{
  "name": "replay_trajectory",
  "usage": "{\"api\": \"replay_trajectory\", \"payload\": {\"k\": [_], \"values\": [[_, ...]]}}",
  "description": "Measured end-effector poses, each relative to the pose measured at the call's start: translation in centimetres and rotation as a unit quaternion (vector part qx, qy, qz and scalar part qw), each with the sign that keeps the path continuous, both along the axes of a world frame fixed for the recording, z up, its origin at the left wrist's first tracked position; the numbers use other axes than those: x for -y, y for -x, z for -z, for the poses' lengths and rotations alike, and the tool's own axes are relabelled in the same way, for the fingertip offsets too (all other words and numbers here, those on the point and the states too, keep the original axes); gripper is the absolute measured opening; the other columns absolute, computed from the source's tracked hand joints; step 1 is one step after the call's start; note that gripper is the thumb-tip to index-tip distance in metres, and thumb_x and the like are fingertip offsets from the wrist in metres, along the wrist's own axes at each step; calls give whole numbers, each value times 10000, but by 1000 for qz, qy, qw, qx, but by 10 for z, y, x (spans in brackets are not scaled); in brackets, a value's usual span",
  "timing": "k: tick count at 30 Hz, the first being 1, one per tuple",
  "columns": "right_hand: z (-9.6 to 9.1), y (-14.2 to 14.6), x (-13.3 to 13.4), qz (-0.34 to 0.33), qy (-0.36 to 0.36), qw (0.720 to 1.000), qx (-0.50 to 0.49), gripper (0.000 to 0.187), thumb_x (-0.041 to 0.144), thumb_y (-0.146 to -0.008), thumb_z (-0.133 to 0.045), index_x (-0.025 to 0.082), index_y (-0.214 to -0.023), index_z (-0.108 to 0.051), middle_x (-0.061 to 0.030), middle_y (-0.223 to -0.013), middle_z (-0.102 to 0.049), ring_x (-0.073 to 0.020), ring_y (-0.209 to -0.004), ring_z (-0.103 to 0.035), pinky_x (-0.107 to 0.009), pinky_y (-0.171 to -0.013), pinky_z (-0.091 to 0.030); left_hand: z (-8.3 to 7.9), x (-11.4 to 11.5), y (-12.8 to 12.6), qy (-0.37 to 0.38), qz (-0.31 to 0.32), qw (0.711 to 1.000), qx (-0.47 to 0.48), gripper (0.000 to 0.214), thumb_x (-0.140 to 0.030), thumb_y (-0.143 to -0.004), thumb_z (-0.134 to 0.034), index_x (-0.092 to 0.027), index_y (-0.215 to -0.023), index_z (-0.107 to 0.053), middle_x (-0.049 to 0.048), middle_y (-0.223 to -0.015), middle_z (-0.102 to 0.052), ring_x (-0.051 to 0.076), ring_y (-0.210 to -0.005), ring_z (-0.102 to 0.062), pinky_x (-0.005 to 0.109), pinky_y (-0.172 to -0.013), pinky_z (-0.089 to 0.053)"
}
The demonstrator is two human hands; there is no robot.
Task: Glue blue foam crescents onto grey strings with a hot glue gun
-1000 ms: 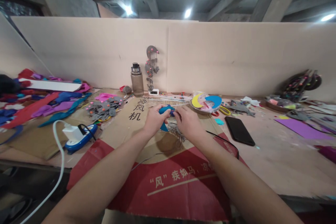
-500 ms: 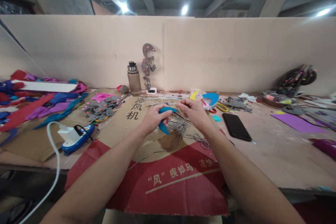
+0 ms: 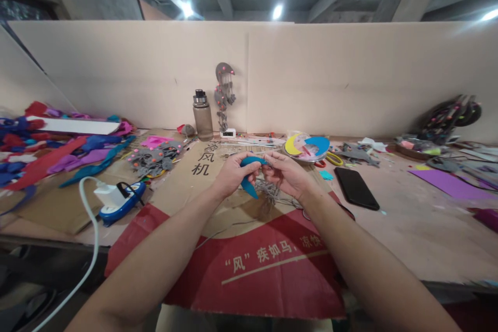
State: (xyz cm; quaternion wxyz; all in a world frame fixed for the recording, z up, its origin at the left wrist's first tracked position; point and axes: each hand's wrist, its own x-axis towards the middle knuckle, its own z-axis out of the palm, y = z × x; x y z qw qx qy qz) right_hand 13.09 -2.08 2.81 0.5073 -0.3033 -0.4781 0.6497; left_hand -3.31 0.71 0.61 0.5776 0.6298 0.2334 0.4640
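Observation:
My left hand point(image 3: 230, 176) is closed around a blue crescent-shaped piece point(image 3: 249, 187), thumb on top, one pointed end hanging down. My right hand point(image 3: 291, 174) pinches at the crescent's other end; its fingers hide whatever thin thing is between them. The two hands' fingertips nearly meet. Below them a tangle of grey yarn point(image 3: 273, 193) rests on a flattened cardboard sheet point(image 3: 249, 295) with red and brown printing.
To the right lie a black phone point(image 3: 356, 188), yellow-handled scissors point(image 3: 333, 158) and purple sheet point(image 3: 453, 184). A bottle point(image 3: 203, 120) stands behind. At left are a blue power strip point(image 3: 123, 207), grey felt pieces point(image 3: 153, 158) and coloured fabric strips point(image 3: 70, 161).
My right hand has come closer to the left, from holding slightly apart to pinching at the crescent's end. The dark strand between the hands is no longer visible. The view has shifted slightly.

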Motion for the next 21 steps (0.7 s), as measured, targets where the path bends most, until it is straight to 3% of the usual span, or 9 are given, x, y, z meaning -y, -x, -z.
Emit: {"api": "replay_trajectory", "payload": {"k": [4, 9, 12, 15, 17, 21], "values": [[6, 3, -3, 9, 17, 999, -35, 373, 310, -583, -843, 167, -776, -556, 57, -589, -490, -34, -493, -363, -157, -420, -189, 4, -3, -1, 15, -14, 1000, 15, 314, -382, -736, -728, -149, -898, -596, -38, -620, -586, 59, -471, -492, 211, -496, -455], [11, 9, -2, 57, 2, 998, -10, 341, 319, -593, -825, 166, -741, -558, 40, -619, -519, -41, -498, -345, -185, -420, -162, 6, -4, -3, 20, -56, 997, 41, 317, -397, -723, -736, -156, -848, -572, -36, -621, -587, 59, -468, -500, 206, -491, -457], [14, 13, -2, 94, -21, 995, 8, 344, 381, -619, -806, 173, -723, -552, 61, -579, -453, -45, -483, -296, -204, -432, -138, 3, -2, -3, 19, -79, 995, 50, 300, -386, -731, -730, -156, -840, -572, -32, -629, -596, 60, -468, -502, 204, -484, -459], [19, 16, -3, 156, -74, 982, 71, 308, 431, -686, -743, 184, -729, -563, 73, -558, -408, -60, -482, -291, -220, -457, -201, 2, 0, -4, 11, -104, 993, 62, 278, -373, -739, -719, -156, -833, -573, -29, -638, -600, 60, -469, -499, 200, -478, -455], [21, 17, -3, 215, -145, 951, 166, 250, 415, -752, -680, 184, -739, -586, 52, -593, -468, -81, -521, -361, -238, -511, -286, 2, 0, -4, 4, -121, 990, 65, 265, -379, -750, -702, -160, -809, -566, -27, -641, -598, 59, -467, -494, 201, -481, -456], [21, 16, 3, 299, -296, 838, 347, 149, 310, -845, -581, 181, -786, -625, -6, -731, -597, -133, -672, -499, -279, -654, -377, 2, -1, -4, -13, -169, 985, 45, 259, -401, -771, -667, -170, -783, -551, -27, -631, -596, 64, -458, -500, 198, -474, -442]]}}
